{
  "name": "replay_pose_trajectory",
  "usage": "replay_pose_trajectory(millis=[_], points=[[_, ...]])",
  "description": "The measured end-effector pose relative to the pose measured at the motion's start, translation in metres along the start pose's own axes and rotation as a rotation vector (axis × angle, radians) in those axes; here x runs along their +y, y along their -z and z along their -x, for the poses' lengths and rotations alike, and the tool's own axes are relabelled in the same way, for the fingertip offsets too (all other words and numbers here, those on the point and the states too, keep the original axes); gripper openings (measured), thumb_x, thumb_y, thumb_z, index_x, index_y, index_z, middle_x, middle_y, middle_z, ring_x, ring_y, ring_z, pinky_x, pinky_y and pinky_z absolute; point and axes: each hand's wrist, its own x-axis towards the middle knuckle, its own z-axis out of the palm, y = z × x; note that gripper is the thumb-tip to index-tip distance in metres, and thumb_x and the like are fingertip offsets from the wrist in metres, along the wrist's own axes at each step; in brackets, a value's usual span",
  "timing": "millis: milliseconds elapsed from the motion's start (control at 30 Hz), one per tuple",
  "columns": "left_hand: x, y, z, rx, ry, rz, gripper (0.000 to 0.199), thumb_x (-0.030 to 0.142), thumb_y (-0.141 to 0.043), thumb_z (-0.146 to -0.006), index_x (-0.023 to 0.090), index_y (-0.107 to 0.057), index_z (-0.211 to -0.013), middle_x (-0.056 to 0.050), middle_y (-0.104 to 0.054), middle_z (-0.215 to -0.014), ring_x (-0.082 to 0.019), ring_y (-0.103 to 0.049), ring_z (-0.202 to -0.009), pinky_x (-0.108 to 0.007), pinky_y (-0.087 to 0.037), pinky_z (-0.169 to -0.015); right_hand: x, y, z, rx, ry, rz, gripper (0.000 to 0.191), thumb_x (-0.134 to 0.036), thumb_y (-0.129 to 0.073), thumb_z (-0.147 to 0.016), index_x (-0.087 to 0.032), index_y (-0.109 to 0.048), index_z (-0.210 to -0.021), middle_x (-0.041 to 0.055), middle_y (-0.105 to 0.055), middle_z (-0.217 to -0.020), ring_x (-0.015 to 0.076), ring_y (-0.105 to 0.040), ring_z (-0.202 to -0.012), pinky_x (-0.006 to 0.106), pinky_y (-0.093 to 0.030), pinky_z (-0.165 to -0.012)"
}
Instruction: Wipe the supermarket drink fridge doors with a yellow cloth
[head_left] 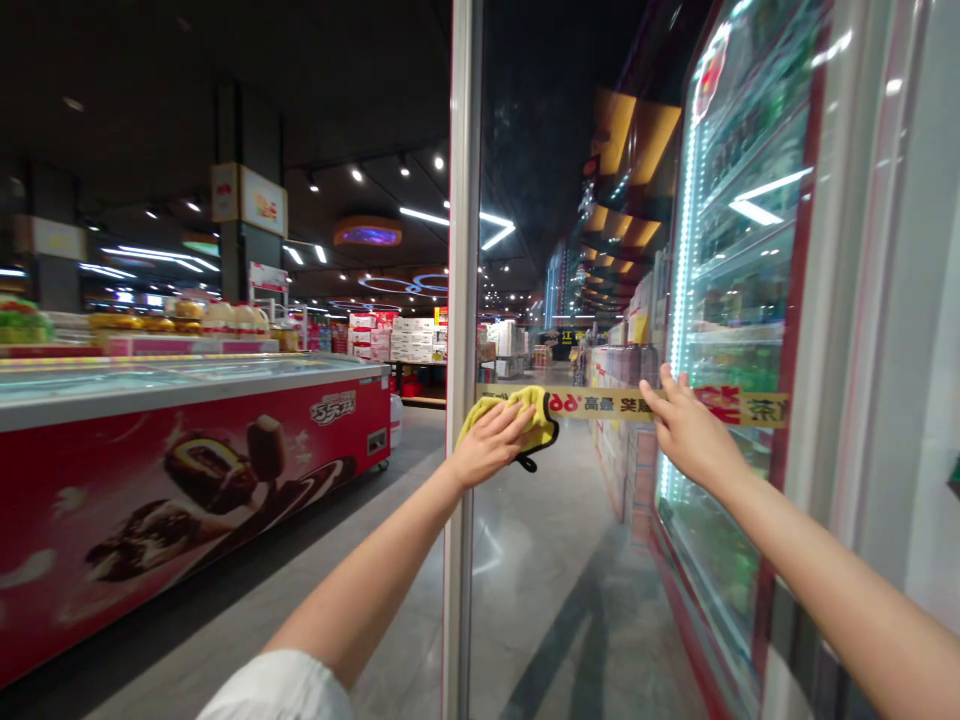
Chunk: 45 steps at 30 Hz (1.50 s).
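Observation:
A glass door point(555, 560) in a light metal frame stands upright in front of me. My left hand point(491, 440) presses a yellow cloth point(538, 425) with a black edge against the glass, beside the frame's left upright. The fingers lie over the cloth, and a black loop hangs from its lower corner. My right hand point(690, 425) is at the pane farther right, fingers stretched and somewhat apart, with nothing in it. Between the hands a yellowish strip point(600, 404) with mirrored printed characters runs across the glass.
A red chest freezer point(330, 450) with ice cream pictures stands on the left. A lit drinks cooler point(750, 270) shows at the right, through or reflected in the glass. Stacked boxes point(416, 340) stand farther back. The grey floor point(405, 500) runs between freezer and door.

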Motion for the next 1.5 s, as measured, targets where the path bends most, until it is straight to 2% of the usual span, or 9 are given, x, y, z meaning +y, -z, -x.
replay_pose_trajectory(millis=[167, 400, 467, 733, 967, 1033, 1267, 1367, 1500], points=[[-0.036, 0.023, -0.029, 0.043, 0.368, -0.108, 0.055, 0.018, -0.055, -0.092, 0.020, -0.050, -0.147, -0.009, -0.039, -0.161, -0.028, -0.027, -0.153, -0.049, -0.019, -0.127, 0.001, -0.002, 0.001, 0.008, -0.019, 0.013, 0.054, -0.006, -0.048, -0.089, -0.015, -0.057, -0.142, 0.0160, -0.033, -0.163, 0.0392, -0.032, -0.149, 0.052, -0.044, -0.115], [0.033, 0.012, 0.039, 0.029, 0.470, -0.072, 0.073, 0.030, -0.069, -0.082, 0.019, -0.046, -0.150, -0.013, -0.038, -0.161, -0.033, -0.022, -0.154, -0.053, -0.015, -0.127, 0.007, -0.001, 0.004, 0.007, 0.011, -0.002, 0.052, -0.008, -0.045, -0.093, -0.013, -0.056, -0.143, 0.0179, -0.032, -0.163, 0.0382, -0.029, -0.149, 0.051, -0.042, -0.116], [0.036, 0.013, 0.045, -0.009, 0.444, -0.043, 0.073, 0.031, -0.069, -0.082, 0.022, -0.046, -0.151, -0.012, -0.039, -0.160, -0.032, -0.024, -0.154, -0.052, -0.013, -0.127, 0.009, -0.001, 0.004, 0.001, 0.013, -0.002, 0.053, -0.008, -0.045, -0.093, -0.014, -0.055, -0.144, 0.0168, -0.032, -0.163, 0.0379, -0.029, -0.149, 0.051, -0.043, -0.116], [-0.035, 0.035, -0.033, 0.008, 0.537, -0.030, 0.071, 0.035, -0.062, -0.086, 0.021, -0.043, -0.152, -0.011, -0.030, -0.165, -0.031, -0.018, -0.156, -0.054, -0.011, -0.127, 0.018, -0.012, 0.007, 0.067, 0.073, -0.035, 0.064, -0.007, -0.048, -0.088, -0.023, -0.046, -0.151, 0.0110, -0.022, -0.168, 0.0376, -0.026, -0.151, 0.057, -0.041, -0.116], [0.039, 0.006, 0.046, -0.057, 0.454, -0.070, 0.072, 0.027, -0.063, -0.084, 0.020, -0.042, -0.153, -0.012, -0.034, -0.162, -0.029, -0.018, -0.155, -0.050, -0.010, -0.128, 0.017, -0.011, 0.005, 0.053, 0.069, -0.022, 0.067, -0.007, -0.050, -0.086, -0.022, -0.046, -0.151, 0.0096, -0.020, -0.168, 0.0386, -0.027, -0.151, 0.056, -0.044, -0.114], [0.045, 0.002, 0.050, -0.071, 0.458, -0.071, 0.073, 0.020, -0.061, -0.083, 0.023, -0.041, -0.153, -0.009, -0.035, -0.162, -0.025, -0.020, -0.155, -0.046, -0.010, -0.129, 0.014, -0.009, 0.005, 0.048, 0.055, -0.011, 0.067, -0.006, -0.050, -0.085, -0.022, -0.047, -0.150, 0.0100, -0.022, -0.168, 0.0391, -0.029, -0.150, 0.057, -0.044, -0.114], [0.018, 0.000, -0.061, 0.050, 0.772, -0.041, 0.076, 0.027, -0.060, -0.087, 0.020, -0.033, -0.157, -0.010, -0.014, -0.169, -0.032, -0.005, -0.157, -0.058, -0.008, -0.127, 0.010, 0.004, 0.003, 0.018, 0.047, 0.030, 0.063, -0.003, -0.046, -0.086, -0.018, -0.052, -0.147, 0.0127, -0.031, -0.164, 0.0373, -0.034, -0.149, 0.054, -0.043, -0.116], [0.042, -0.008, -0.066, 0.012, 0.656, 0.022, 0.080, 0.033, -0.064, -0.085, 0.023, -0.032, -0.158, -0.008, -0.011, -0.169, -0.036, -0.001, -0.156, -0.060, -0.008, -0.127, 0.013, 0.006, 0.004, 0.021, 0.061, 0.021, 0.069, -0.002, -0.046, -0.084, -0.023, -0.050, -0.149, 0.0081, -0.030, -0.165, 0.0353, -0.033, -0.149, 0.054, -0.042, -0.117], [0.070, -0.016, -0.014, -0.127, 0.260, 0.098, 0.081, 0.040, -0.066, -0.084, 0.030, -0.032, -0.158, -0.004, -0.024, -0.167, -0.033, -0.010, -0.156, -0.056, -0.006, -0.128, 0.020, 0.005, 0.003, 0.000, 0.054, -0.051, 0.076, 0.003, -0.044, -0.081, -0.025, -0.047, -0.151, 0.0054, -0.027, -0.166, 0.0331, -0.028, -0.151, 0.052, -0.040, -0.119]])
